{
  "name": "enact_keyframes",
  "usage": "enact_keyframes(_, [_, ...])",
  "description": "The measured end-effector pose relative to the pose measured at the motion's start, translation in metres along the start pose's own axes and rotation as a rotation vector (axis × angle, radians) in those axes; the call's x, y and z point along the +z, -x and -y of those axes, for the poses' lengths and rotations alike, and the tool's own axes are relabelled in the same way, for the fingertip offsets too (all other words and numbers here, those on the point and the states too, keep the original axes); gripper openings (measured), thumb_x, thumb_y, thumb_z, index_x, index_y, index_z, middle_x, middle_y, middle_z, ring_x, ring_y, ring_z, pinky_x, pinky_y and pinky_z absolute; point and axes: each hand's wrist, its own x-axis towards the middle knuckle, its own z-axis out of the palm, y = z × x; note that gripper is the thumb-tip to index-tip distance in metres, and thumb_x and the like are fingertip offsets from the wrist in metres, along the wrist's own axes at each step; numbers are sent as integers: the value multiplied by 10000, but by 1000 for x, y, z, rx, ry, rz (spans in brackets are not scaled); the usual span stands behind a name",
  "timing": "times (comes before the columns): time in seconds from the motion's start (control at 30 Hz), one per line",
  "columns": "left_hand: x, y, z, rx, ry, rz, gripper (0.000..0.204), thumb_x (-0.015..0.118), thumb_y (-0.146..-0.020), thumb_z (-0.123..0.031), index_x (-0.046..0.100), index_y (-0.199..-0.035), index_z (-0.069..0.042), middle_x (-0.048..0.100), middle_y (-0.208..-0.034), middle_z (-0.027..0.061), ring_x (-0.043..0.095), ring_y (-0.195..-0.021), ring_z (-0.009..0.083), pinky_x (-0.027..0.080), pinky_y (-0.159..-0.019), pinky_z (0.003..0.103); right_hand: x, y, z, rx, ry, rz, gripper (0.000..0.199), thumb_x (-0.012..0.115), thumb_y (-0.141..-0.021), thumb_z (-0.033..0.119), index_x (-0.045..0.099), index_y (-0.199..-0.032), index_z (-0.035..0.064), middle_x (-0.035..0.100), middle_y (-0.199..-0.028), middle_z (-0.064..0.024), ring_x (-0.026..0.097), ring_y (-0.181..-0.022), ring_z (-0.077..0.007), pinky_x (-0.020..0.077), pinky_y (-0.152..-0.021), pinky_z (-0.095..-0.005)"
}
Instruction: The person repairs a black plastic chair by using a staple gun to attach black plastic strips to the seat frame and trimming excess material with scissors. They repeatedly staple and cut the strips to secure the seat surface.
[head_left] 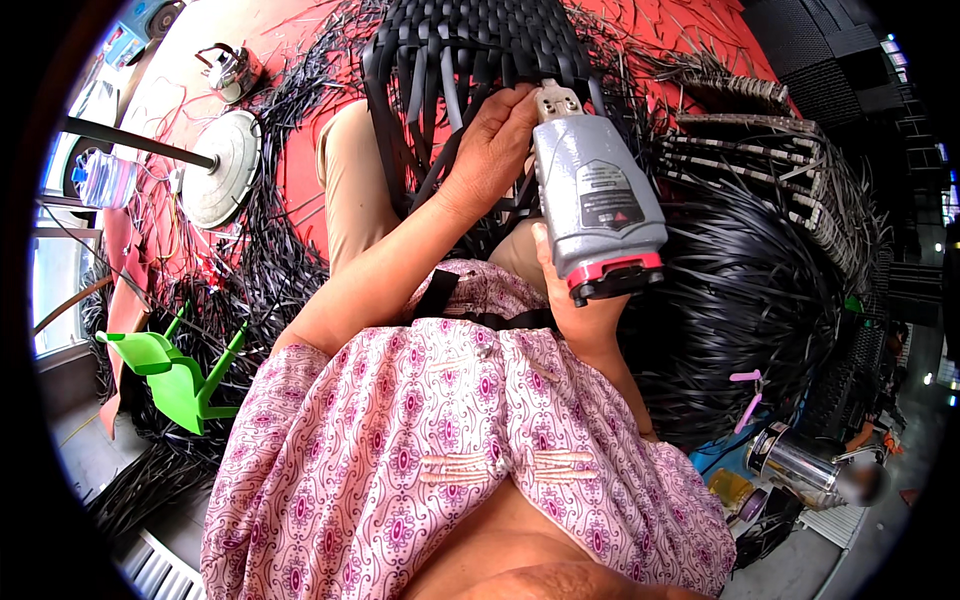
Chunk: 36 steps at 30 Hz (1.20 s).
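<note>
A half-woven piece of black strips (480, 35) lies at the top middle, loose ends hanging toward me. My left hand (490, 150) is closed on the ends of these strips at the lower edge of the weave, fingertips beside the tool's metal nose. A grey nail or staple gun (595, 185) with a red and black rear end points away from me, its nose against the weave's edge. My right hand (575, 300) is wrapped round it from below; its body hides most of those fingers.
Heaps of loose black strips (740, 310) lie at right and left on the red floor covering (300, 50). A round white stand base (222, 170), a kettle (230, 72) and a green plastic chair (180, 370) are at left. Woven panels (760, 150) lean at right; a clear jar (795, 462) stands lower right.
</note>
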Motion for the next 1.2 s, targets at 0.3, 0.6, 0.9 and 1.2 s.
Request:
enact_keyframes(0.3, [-3,-13,7,30,-94,-14,309,525,-985,-239,621,-1119,23,657,-1026,81,589,-954,126,459,-863,248,2,-13,2,-139,244,-17,197,744,-782,75,649,-926,-21,670,-875,-124,634,-800,-280,487,-768,-383])
enact_keyframes(0.6, [11,14,-29,-100,-98,-42,325,535,-980,-278,641,-1049,22,640,-864,36,590,-837,121,463,-802,242,-22,10,-13,108,-162,-245,242,770,-755,3,601,-927,26,600,-801,-11,556,-655,-93,459,-608,-250])
enact_keyframes(0.9, [21,72,-96,46,-772,4,291,619,-924,-274,635,-911,16,622,-620,115,631,-590,164,480,-570,322,-36,21,-24,49,-165,-244,265,750,-754,-53,595,-958,14,593,-831,-8,557,-730,-106,467,-674,-255])
enact_keyframes(1.2, [32,38,-85,-189,-206,-259,703,538,-875,-617,562,-1083,54,600,-854,101,550,-592,120,469,-612,259,-47,24,-31,-28,-123,-182,284,762,-751,-29,582,-968,3,580,-883,-17,546,-771,-115,461,-689,-265])
